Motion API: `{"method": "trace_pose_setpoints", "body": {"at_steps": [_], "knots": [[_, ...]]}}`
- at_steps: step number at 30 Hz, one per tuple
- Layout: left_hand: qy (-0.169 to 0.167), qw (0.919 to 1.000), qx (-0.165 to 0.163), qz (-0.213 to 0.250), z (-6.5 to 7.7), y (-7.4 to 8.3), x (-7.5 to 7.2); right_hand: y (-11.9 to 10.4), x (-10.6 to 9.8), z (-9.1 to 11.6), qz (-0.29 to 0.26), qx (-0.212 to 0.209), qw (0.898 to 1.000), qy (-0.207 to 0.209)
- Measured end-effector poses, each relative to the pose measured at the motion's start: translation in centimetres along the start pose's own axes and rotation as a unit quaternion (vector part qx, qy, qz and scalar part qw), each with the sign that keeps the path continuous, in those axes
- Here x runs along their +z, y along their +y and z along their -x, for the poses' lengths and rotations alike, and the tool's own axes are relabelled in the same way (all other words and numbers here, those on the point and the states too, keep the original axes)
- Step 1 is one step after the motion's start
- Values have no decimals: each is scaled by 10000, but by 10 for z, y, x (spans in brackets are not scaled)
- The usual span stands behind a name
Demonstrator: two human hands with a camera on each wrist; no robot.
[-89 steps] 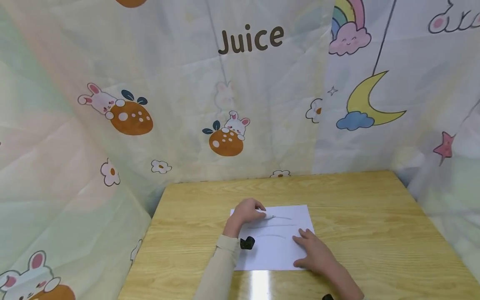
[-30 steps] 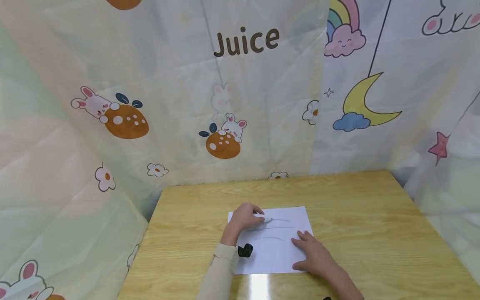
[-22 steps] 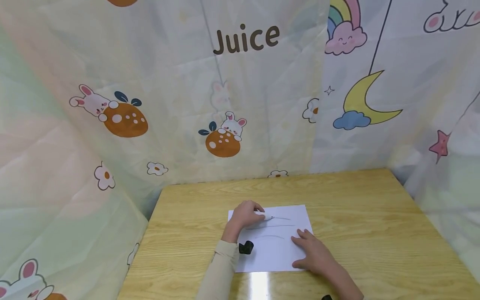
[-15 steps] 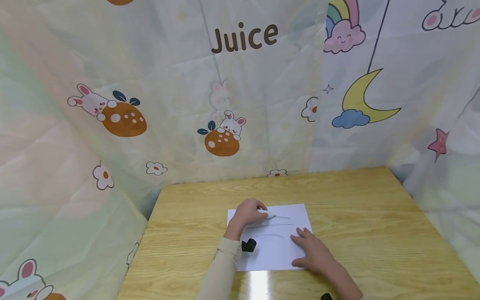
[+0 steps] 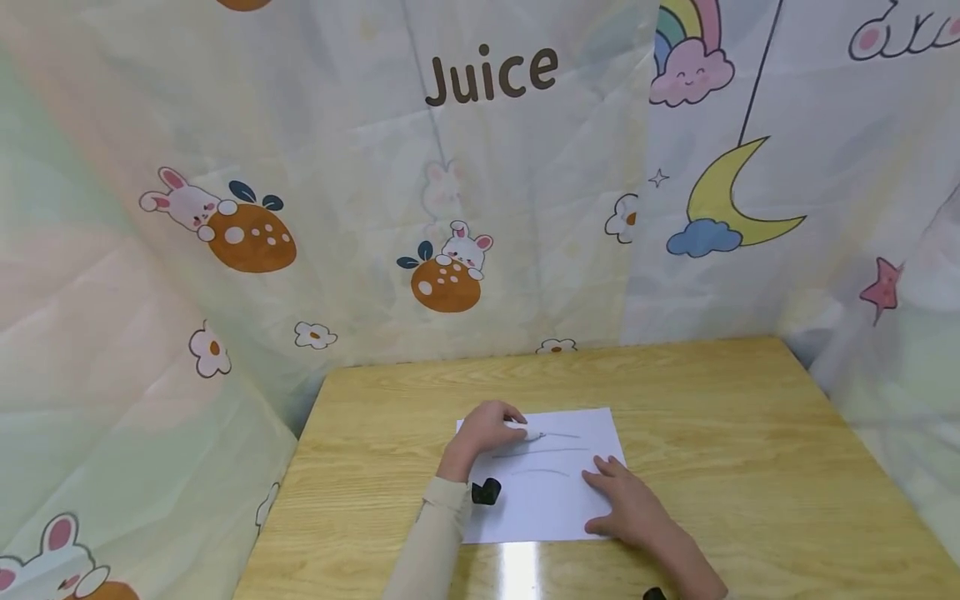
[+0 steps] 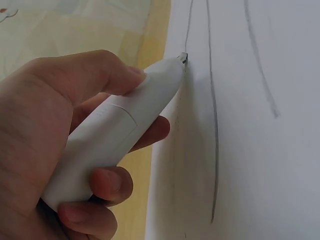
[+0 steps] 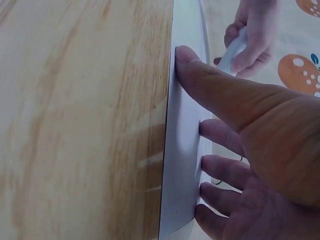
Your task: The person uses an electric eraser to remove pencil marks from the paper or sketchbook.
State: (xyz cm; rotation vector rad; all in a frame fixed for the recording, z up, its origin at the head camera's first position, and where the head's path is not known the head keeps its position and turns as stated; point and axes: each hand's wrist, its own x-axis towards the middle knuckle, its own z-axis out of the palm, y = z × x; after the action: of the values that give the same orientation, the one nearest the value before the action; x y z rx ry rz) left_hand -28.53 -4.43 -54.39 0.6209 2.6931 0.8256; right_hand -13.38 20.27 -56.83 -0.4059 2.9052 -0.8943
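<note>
A white sheet of paper (image 5: 551,512) lies on the wooden table with three grey lines (image 6: 216,135) drawn across it. My left hand (image 5: 486,429) grips a white electric eraser (image 6: 107,132), thumb on top of its body and the other fingers curled underneath. Its small metal tip meets the line nearest the paper's far edge. Below the tip in the left wrist view, that line is only a faint trace. My right hand (image 5: 633,508) rests on the paper's right side with fingers spread; in the right wrist view its thumb (image 7: 200,75) lies at the near edge.
The wooden table (image 5: 750,450) stretches out around the paper. Printed cloth (image 5: 360,217) hangs behind it and at both sides. A black wrist camera (image 5: 487,492) juts over the paper beside my left wrist; another black piece (image 5: 655,594) shows below my right forearm.
My left hand has moved slightly left along the far line with the electric eraser, after small shifts back and forth. My right hand stays in place on the paper.
</note>
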Motion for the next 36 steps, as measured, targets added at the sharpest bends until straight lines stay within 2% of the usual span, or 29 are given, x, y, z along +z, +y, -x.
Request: {"method": "trace_pose_setpoints", "body": {"at_steps": [6,13,18,24,27,31,36], "knots": [[-223,9996,158,22,-5,4,2,1,0,1,52,36,10000,19],[-123,9999,-32,-31,-2,1,0,-1,3,0,-7,-56,10000,66],[-211,9996,191,-8,-6,6,3,-3,3,1,-52,58,10000,-12],[-174,9998,-73,-101,-4,5,-4,-3,0,1,-70,36,10000,54],[-93,9998,-68,-171,-3,3,-7,-1,1,1,-41,28,10000,37],[-56,9999,-9,-119,-7,8,-2,1,2,0,-41,35,10000,21],[-180,9998,66,-2,-13,15,6,1,1,1,-71,76,9999,-23]]}}
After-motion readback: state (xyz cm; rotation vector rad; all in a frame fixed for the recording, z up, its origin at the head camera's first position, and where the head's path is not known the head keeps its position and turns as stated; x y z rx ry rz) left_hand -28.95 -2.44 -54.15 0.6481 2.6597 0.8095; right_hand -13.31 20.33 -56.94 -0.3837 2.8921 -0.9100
